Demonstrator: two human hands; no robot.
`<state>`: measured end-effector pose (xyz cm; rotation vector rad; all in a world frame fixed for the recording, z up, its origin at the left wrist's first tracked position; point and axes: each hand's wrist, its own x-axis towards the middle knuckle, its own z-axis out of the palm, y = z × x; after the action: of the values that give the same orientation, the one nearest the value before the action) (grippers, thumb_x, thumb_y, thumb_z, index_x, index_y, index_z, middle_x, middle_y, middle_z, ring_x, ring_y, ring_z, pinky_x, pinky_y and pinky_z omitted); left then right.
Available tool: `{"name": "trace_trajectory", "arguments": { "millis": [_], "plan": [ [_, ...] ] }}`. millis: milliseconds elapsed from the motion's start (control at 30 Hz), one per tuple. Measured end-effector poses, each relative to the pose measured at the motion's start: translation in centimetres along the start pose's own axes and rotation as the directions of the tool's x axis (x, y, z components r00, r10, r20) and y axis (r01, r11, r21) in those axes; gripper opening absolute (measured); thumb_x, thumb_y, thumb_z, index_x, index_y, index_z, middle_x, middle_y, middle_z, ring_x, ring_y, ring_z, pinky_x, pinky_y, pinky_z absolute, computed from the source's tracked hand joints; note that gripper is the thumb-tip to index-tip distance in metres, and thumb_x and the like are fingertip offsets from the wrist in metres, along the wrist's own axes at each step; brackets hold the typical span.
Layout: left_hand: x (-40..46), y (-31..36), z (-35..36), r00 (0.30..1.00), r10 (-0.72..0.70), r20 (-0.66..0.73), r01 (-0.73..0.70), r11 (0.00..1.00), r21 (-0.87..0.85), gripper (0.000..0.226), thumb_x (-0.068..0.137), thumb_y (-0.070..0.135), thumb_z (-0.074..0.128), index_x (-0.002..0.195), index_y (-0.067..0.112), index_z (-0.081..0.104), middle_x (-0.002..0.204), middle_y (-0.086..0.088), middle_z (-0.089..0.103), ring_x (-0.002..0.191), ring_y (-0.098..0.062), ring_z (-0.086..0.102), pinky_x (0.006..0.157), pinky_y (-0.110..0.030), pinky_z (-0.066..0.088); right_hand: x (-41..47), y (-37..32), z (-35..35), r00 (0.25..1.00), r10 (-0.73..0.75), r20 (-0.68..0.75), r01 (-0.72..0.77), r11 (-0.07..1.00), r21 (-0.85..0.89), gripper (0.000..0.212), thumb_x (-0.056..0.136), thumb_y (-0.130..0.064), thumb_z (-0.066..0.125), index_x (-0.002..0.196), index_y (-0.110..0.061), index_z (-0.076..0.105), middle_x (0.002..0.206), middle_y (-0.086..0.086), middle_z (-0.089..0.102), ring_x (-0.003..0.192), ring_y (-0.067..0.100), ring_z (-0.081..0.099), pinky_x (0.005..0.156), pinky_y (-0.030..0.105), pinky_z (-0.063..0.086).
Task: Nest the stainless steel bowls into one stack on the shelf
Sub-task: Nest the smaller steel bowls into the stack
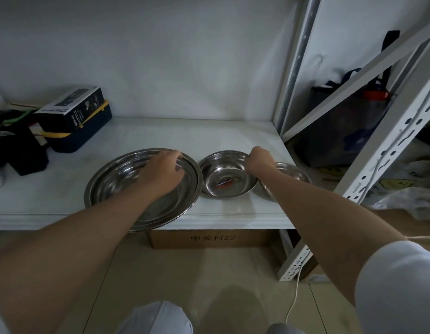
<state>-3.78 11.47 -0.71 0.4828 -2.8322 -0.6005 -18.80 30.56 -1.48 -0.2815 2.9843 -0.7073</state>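
A large shallow steel bowl lies on the white shelf, its near rim overhanging the front edge; it looks like two nested layers. My left hand rests over its far right rim, fingers curled on the edge. To its right stands a smaller, deeper steel bowl with a red and blue sticker inside. My right hand grips this bowl's right rim. A third steel bowl sits farther right, partly hidden behind my right forearm.
A blue box with a black carton on top and black items stand at the shelf's left. White slotted shelf uprights rise on the right, with bags behind. A cardboard box sits under the shelf.
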Motion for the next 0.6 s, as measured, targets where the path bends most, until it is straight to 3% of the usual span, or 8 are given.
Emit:
{"name": "trace_trajectory", "arguments": {
  "millis": [167,367,500,600],
  "plan": [
    [-0.1,0.6,-0.2,1.0,-0.003,0.009,0.003,0.999,-0.032,0.043,0.09,0.021,0.052,0.134,0.015,0.051,0.132,-0.01,0.054,0.117,-0.028,0.055,0.095,-0.048,0.05,0.3,-0.4,-0.5,0.999,0.021,-0.047,-0.016,0.995,0.099,0.02,0.092,-0.006,0.046,0.108,0.001,0.058,0.107,0.016,0.063,0.081,0.025,0.051,0.07,0.031,0.04],
    [-0.2,0.8,-0.9,1.0,-0.017,-0.002,0.016,0.997,-0.08,0.041,0.093,0.02,0.049,0.133,0.013,0.051,0.128,-0.012,0.057,0.113,-0.028,0.057,0.091,-0.045,0.05,0.3,-0.8,-3.2,0.967,0.047,-0.249,-0.011,0.989,0.145,0.025,0.094,-0.007,0.046,0.118,-0.001,0.053,0.115,0.017,0.06,0.105,0.034,0.058,0.075,0.038,0.044],
    [0.2,1.2,-1.3,0.999,-0.046,-0.014,0.042,0.982,-0.186,0.042,0.095,0.02,0.046,0.136,0.012,0.05,0.128,-0.015,0.058,0.112,-0.03,0.057,0.096,-0.042,0.047,0.1,-2.4,-6.1,0.919,0.016,-0.394,0.024,0.995,0.097,0.026,0.093,-0.001,0.046,0.119,-0.003,0.052,0.113,0.016,0.061,0.104,0.034,0.059,0.074,0.038,0.046],
    [0.3,2.5,-2.1,0.992,-0.117,-0.037,0.097,0.935,-0.341,0.045,0.1,0.028,0.038,0.143,0.017,0.043,0.122,-0.011,0.06,0.101,-0.026,0.058,0.091,-0.035,0.045,-0.4,-4.4,-7.0,0.922,-0.045,-0.385,0.108,0.984,0.143,0.025,0.093,-0.006,0.045,0.117,-0.003,0.054,0.111,0.016,0.062,0.101,0.034,0.061,0.08,0.042,0.052]
  ]
}}
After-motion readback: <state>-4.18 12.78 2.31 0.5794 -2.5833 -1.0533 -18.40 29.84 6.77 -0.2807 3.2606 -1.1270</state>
